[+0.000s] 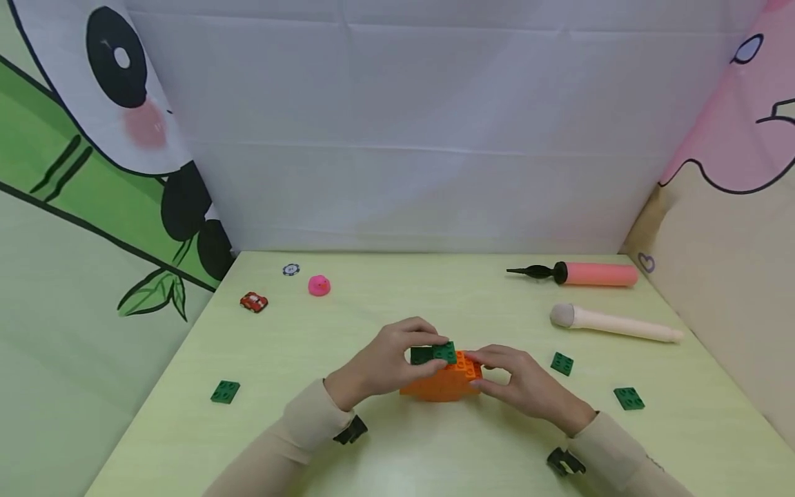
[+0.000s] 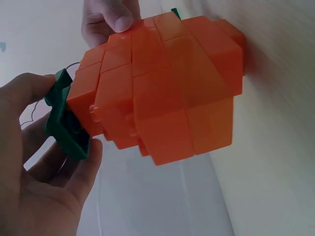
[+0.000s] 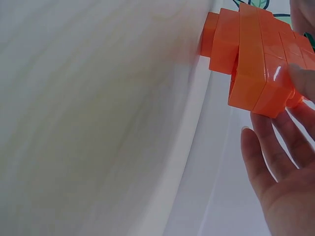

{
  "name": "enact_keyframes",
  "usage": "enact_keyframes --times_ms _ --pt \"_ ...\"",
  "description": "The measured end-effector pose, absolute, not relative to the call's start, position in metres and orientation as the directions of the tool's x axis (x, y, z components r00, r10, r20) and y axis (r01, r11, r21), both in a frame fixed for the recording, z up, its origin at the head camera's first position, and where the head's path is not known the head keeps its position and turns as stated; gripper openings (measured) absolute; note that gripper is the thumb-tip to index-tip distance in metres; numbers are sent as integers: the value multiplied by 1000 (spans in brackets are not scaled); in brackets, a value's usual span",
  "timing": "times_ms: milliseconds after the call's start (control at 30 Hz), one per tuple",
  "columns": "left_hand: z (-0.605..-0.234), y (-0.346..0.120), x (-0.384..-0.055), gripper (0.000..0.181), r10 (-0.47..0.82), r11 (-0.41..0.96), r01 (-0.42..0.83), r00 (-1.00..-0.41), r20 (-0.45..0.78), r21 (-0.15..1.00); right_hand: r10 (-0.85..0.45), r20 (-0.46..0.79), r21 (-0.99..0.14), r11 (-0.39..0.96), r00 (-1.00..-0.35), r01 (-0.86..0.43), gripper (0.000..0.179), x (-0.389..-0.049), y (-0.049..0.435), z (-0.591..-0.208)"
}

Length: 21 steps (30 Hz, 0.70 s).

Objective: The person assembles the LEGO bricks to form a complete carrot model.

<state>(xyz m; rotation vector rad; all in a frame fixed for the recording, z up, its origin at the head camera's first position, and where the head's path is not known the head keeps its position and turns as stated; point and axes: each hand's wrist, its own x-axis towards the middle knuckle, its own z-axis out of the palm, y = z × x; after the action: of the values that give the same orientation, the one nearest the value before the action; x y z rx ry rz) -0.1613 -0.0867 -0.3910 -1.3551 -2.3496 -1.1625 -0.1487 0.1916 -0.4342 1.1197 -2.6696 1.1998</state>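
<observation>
An orange structure of stacked toy building bricks (image 1: 437, 388) stands on the table in front of the person, wider in its middle in the left wrist view. The left hand (image 1: 388, 360) pinches green building bricks (image 1: 444, 352) between thumb and fingers at the structure's upper left. Seen from the left wrist, the green piece (image 2: 71, 132) is tilted against the orange top, its hollow underside partly showing. On the other side, the right hand (image 1: 526, 379) grips the orange structure by its right end, thumb and fingers on opposite faces. Its fingertips (image 3: 263, 120) curl around the edge.
Loose green bricks lie left (image 1: 225, 392) and right (image 1: 562, 364) of the hands, with another green brick (image 1: 629, 398) farther right. Farther back are a red toy car (image 1: 254, 301), a pink duck (image 1: 319, 285), a chip (image 1: 290, 269), a microphone (image 1: 621, 325) and a pink pump (image 1: 599, 274).
</observation>
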Motion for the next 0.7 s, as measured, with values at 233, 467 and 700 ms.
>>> enact_keyframes --times_ms 233,467,700 --pt "-400 -85 -161 29 669 297 792 -571 476 533 -597 294 -646 451 -746 -616 45 -148 191 -435" --pt "-399 -86 -161 28 670 305 761 -599 439 573 -601 303 -634 452 -739 -628 45 -149 191 -436" --pt "-399 -85 -157 28 633 371 651 -699 333 663 -600 280 -639 465 -749 -612 45 -148 190 -433"
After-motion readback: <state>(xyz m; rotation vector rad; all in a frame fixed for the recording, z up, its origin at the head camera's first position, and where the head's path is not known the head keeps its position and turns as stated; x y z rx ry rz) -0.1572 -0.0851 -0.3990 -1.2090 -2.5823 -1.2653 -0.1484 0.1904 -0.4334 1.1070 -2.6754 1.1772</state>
